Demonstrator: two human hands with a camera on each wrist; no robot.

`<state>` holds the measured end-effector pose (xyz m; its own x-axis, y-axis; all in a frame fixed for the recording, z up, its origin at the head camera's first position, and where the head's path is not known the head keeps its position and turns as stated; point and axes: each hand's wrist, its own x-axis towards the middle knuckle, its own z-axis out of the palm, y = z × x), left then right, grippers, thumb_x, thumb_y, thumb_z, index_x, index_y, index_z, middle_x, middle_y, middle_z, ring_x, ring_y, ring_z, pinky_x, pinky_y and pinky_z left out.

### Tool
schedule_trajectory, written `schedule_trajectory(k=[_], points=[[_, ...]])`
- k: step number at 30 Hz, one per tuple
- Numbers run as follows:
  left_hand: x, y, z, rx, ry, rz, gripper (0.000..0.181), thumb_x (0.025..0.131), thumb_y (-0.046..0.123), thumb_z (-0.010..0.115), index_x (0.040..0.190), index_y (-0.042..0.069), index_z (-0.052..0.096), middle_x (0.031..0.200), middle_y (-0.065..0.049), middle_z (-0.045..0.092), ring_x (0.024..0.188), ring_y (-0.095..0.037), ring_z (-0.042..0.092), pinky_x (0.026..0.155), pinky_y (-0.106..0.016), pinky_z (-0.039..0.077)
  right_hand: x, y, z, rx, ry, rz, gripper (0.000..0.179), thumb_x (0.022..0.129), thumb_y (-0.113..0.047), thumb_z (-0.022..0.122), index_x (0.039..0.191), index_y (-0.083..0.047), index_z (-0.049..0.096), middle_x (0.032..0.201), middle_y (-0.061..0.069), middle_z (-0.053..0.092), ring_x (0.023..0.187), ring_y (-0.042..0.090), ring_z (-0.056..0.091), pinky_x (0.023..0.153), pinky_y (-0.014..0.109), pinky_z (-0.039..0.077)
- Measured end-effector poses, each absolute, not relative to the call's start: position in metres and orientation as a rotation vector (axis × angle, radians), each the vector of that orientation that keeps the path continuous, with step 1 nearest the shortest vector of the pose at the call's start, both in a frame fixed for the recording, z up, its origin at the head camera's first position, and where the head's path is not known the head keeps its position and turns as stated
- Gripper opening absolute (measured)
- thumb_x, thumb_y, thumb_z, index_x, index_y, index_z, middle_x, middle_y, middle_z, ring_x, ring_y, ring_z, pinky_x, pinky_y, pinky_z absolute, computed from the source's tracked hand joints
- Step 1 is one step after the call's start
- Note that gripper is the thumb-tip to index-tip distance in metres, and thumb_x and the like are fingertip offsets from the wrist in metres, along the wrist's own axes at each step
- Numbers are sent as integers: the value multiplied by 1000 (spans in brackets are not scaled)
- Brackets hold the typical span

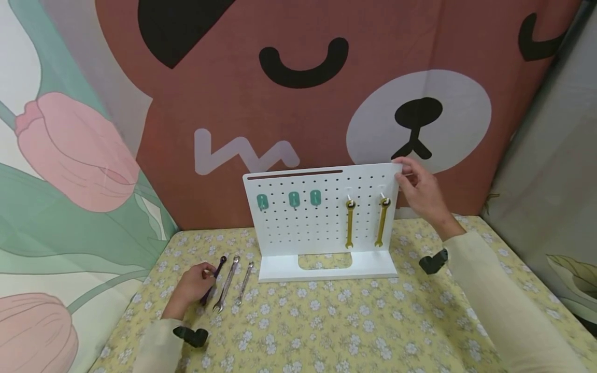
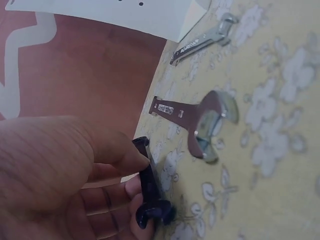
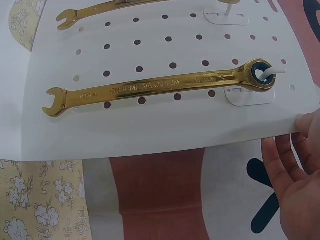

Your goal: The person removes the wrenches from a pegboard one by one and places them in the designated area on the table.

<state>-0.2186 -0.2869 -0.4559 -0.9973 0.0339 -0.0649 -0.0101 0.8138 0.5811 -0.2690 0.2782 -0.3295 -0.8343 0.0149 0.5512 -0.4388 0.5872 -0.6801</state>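
Observation:
My left hand (image 1: 195, 284) pinches a dark, purplish-black wrench (image 2: 148, 182) between thumb and fingers, low over the cloth at the left. Just right of it lie a larger silver wrench (image 1: 227, 284) and a smaller silver wrench (image 1: 245, 283). At the upper right corner of a white pegboard (image 1: 326, 233), my right hand (image 1: 423, 194) grips the edge, thumb at the front and fingers around the side. Two gold combination wrenches hang by their ring ends from white hooks on the board's right half: one gold wrench (image 1: 350, 225) inward, the other gold wrench (image 3: 150, 88) nearest my right hand.
Three teal pieces, among them a teal holder (image 1: 294, 199), sit on the pegboard's upper left half. The board stands upright on a white base (image 1: 280, 269) with a cutout. Yellow floral cloth (image 1: 317, 326) covers the table, and a printed curtain (image 1: 210, 103) hangs close behind.

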Motion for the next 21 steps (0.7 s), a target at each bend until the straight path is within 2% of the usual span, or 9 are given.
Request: schedule_trajectory(k=[11, 21], points=[[-210, -284, -460, 39, 2974, 982, 27, 103, 15, 59, 122, -3, 62, 72, -5, 56, 52, -20, 47, 49, -36, 39, -268, 280, -327, 337, -2340, 1153, 37, 109, -18, 53, 146, -13, 53, 116, 18, 62, 96, 34, 64, 74, 10, 46], [-206, -255, -456, 249, 3003, 1199, 18, 106, 14, 60, 117, 3, 69, 86, -4, 60, 56, -18, 47, 48, -33, 41, -268, 281, -323, 351, -2363, 1124, 36, 109, -15, 52, 145, -11, 51, 115, 19, 62, 97, 36, 63, 75, 8, 45]])
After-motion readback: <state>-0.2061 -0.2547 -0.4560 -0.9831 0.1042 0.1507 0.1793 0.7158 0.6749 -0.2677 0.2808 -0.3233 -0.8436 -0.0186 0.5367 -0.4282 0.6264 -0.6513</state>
